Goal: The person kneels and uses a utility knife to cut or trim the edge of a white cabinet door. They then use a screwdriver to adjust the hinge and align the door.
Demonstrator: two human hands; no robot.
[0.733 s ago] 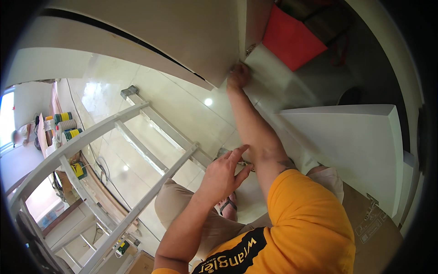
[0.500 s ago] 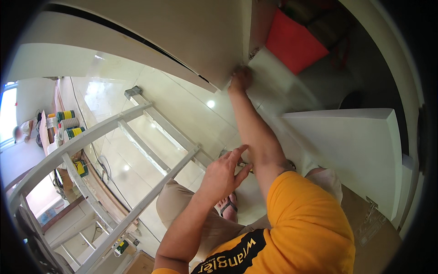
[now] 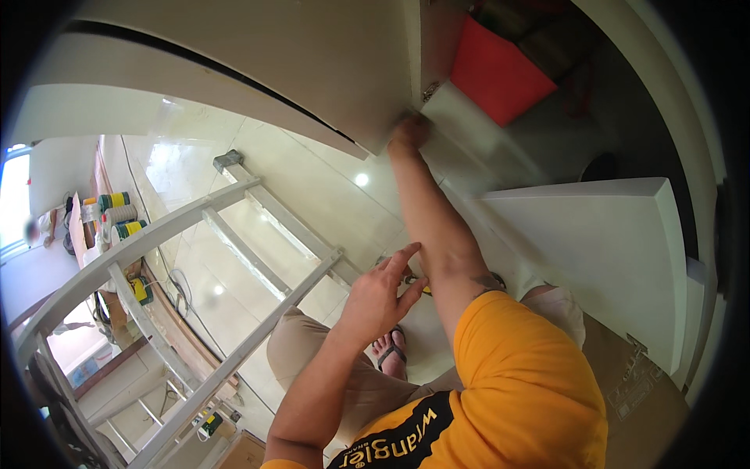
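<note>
My right arm reaches up and away, and my right hand (image 3: 409, 131) is at the lower corner of a pale cabinet door (image 3: 344, 70). Its fingers are blurred and partly hidden, so their grip cannot be made out. My left hand (image 3: 376, 301) hangs by my right forearm, thumb and index finger apart, index tip close to the forearm. No held thing shows in it. Just beyond it, a small partly hidden thing with some yellow (image 3: 426, 290) lies low down. A metal hinge (image 3: 430, 92) shows beside the right hand, on the cabinet's side.
An aluminium ladder (image 3: 258, 250) stands at left on glossy floor tiles (image 3: 312, 172). Right of my arm is another white door panel (image 3: 601, 234), with a hinge (image 3: 637, 344) near cardboard (image 3: 625, 391). A red bag (image 3: 500, 74) sits inside the cabinet. Spools (image 3: 125, 219) and cables lie far left.
My right hand shifts slightly left at the door corner. The view tilts a little, and the left hand stays almost in place with its fingers apart.
</note>
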